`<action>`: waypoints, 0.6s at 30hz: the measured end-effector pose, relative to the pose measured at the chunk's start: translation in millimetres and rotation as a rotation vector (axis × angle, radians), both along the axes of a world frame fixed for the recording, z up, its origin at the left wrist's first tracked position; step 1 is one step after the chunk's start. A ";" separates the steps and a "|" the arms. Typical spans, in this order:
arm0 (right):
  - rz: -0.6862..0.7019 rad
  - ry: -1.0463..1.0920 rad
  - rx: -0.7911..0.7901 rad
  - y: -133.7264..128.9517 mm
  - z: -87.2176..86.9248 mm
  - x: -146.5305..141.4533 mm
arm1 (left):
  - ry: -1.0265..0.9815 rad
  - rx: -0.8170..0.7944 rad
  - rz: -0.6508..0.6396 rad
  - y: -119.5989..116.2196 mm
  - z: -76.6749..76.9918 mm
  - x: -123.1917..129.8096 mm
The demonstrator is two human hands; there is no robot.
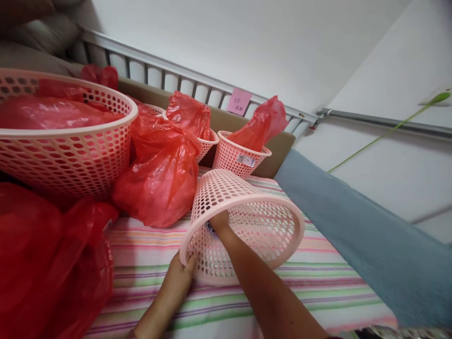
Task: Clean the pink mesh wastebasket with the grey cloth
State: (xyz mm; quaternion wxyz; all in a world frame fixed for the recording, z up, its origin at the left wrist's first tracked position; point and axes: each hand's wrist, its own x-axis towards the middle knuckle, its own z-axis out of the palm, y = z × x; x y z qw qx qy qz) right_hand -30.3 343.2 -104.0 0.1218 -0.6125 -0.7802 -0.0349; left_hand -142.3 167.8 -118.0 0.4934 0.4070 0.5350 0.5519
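A pink perforated plastic basket (243, 202) lies tipped on the striped cloth, its open mouth facing me. At the lower left of its rim is my left hand (183, 270), fingers closed around the edge. My right hand (219, 220) reaches in through the mouth, near the left inner wall. Under its closed fingers shows a small blue-and-white thing (211, 229), mostly hidden, whose kind I cannot make out. A knotted-looking red plastic bag (158, 174) stands just left of the basket.
A larger pink basket (70, 146) with red plastic stands at left, above another red bag (52, 263). Behind are smaller baskets holding red bags, one labelled basket (235, 157) at the right. A white railing (173, 77) with a pink note (239, 101) runs along the wall.
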 end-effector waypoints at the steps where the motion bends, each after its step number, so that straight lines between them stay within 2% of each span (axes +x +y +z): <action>1: 0.001 -0.004 -0.003 -3.3 0.5 0.6 | 0.001 0.002 0.004 0.1 -1.5 0.4; 5: -0.002 -0.033 -0.010 -36.9 -0.8 5.0 | 0.017 0.019 0.005 -0.2 -5.9 1.1; 10: 0.044 -0.013 0.013 -118.3 -8.8 19.5 | -0.036 0.060 0.004 -0.1 -8.2 0.8; 14: 0.122 0.063 -0.039 -177.5 -10.9 36.4 | -0.094 0.078 0.011 2.5 -11.5 -0.3; 16: 0.139 0.081 -0.058 -190.4 -9.8 43.9 | -0.123 0.052 0.001 3.9 -13.0 0.9; 18: 0.143 0.091 -0.051 -187.9 -8.7 49.0 | -0.160 0.037 -0.013 4.6 -13.4 3.7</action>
